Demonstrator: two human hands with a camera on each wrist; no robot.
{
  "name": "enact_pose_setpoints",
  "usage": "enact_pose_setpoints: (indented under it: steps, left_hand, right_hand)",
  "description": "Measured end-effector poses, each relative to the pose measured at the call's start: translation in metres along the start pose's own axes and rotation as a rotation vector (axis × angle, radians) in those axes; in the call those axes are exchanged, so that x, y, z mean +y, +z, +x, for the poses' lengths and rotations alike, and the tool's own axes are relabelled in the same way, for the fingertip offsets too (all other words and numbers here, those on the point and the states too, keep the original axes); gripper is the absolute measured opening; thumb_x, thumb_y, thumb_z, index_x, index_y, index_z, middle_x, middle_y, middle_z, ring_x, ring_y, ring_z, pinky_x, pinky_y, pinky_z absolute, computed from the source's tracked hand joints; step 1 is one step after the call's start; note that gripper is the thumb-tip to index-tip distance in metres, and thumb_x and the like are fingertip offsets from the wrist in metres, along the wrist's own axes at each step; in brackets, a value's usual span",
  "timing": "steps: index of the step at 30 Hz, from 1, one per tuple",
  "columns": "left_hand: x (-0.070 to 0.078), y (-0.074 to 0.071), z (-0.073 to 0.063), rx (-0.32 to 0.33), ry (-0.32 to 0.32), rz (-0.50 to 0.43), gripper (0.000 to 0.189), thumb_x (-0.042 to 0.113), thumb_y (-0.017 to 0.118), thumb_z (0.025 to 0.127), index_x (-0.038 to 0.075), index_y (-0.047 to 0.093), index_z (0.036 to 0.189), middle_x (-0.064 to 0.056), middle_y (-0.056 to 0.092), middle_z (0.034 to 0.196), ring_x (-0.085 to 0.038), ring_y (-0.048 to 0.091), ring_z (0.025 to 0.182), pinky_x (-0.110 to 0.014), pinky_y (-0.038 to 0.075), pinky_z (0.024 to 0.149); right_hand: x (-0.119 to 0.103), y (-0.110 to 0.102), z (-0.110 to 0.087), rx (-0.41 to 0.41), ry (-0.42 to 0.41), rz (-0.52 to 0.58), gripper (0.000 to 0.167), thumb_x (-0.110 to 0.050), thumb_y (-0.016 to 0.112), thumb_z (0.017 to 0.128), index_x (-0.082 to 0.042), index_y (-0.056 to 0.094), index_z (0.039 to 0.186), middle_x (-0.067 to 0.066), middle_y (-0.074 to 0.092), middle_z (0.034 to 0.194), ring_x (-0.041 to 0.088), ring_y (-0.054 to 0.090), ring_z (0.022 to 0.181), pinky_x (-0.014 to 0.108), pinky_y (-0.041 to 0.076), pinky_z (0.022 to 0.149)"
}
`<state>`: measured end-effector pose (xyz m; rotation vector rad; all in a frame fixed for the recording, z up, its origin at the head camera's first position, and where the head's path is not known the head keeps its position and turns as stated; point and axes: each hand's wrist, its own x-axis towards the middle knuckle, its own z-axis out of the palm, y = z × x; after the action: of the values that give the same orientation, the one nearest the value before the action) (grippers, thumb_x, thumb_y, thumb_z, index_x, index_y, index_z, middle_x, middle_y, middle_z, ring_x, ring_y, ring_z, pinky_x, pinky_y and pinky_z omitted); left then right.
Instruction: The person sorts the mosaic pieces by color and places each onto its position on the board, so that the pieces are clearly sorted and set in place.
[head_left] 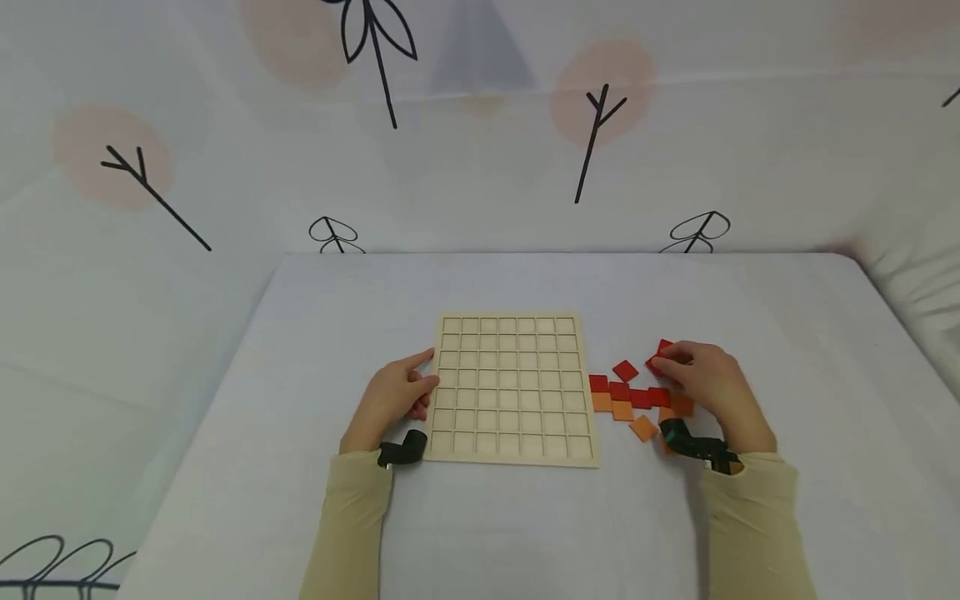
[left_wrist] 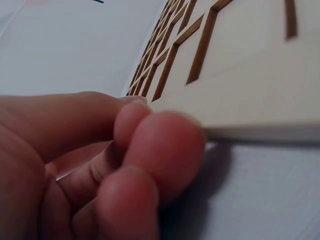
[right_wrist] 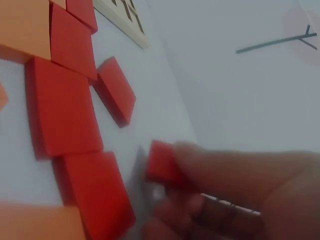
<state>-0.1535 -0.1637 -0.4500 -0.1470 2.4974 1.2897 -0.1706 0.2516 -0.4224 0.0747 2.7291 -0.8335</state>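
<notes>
White table (head_left: 510, 533); a white cloth (head_left: 480, 167) with black twigs behind. One wooden board (head_left: 508, 379) has seven rows of squares. The left hand (head_left: 386, 402) loosely touches its left edge. Right of it, the right hand (head_left: 712, 387) pinches a red tile (right_wrist: 159, 162) near four red tiles in a row (head_left: 640, 398).

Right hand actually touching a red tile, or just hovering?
Touching. Right wrist view: the right hand pinches a red tile, thumb pressed against it with no gap.

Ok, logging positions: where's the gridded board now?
The gridded board lies just below centre in the head view, the left hand at its left edge, red and orange tiles by its right edge.
</notes>
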Motion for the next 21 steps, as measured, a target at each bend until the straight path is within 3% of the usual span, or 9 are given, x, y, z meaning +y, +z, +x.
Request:
enact_pose_setpoints:
  steps: [8,14,21]
  left_hand:
    - [0.002,-0.004,0.0,-0.034,-0.006,-0.005,0.054,0.023,0.06,0.086,0.024,0.039,0.136,-0.006,0.058,0.061,-0.017,0.058,0.047,-0.028,0.048,0.049]
    - [0.001,-0.004,0.0,-0.022,0.026,0.001,0.054,0.023,0.06,0.085,0.023,0.04,0.135,-0.005,0.058,0.06,-0.017,0.057,0.046,-0.028,0.048,0.049]
    - [0.003,-0.005,-0.002,-0.021,0.036,0.039,0.055,0.025,0.06,0.085,0.023,0.039,0.136,-0.004,0.058,0.06,-0.017,0.058,0.046,-0.027,0.046,0.056]
  right_hand:
    - [-0.015,0.009,0.003,0.069,-0.027,0.101,0.049,-0.045,0.048,0.088,-0.007,0.05,0.119,0.01,0.054,0.078,0.022,0.05,0.069,0.028,0.043,0.054]
    - [-0.027,0.022,0.007,0.077,-0.094,0.209,0.045,-0.04,0.049,0.089,-0.011,0.046,0.123,0.01,0.056,0.083,0.022,0.054,0.066,0.027,0.048,0.056]
    - [-0.047,0.039,0.01,0.049,-0.115,0.328,0.045,-0.043,0.051,0.088,-0.015,0.047,0.123,0.009,0.058,0.088,0.02,0.06,0.07,0.027,0.05,0.061]
